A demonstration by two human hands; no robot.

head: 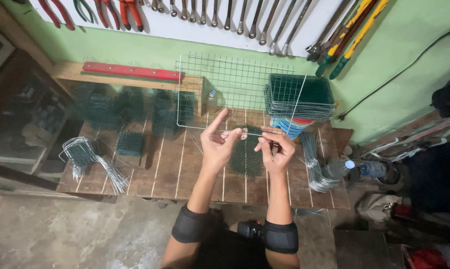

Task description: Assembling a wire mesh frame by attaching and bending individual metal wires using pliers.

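**Wire panel held over the table**

Left hand (219, 144) pinching the lower edge of a bare wire mesh panel (235, 89), held upright above the wooden table (170, 169). Right hand (275, 149) closed on the same edge (fingertips curled tight). Just beside: stack of green mesh (299, 97); bent wire bundles (92, 162) far left.

A large rectangular panel of bare silver wire mesh (230, 89) stands nearly upright, its lower edge raised just over the wooden tabletop (175, 169). Beneath that edge, a small dark green wire mesh piece (246, 157) lies flat on the planks.
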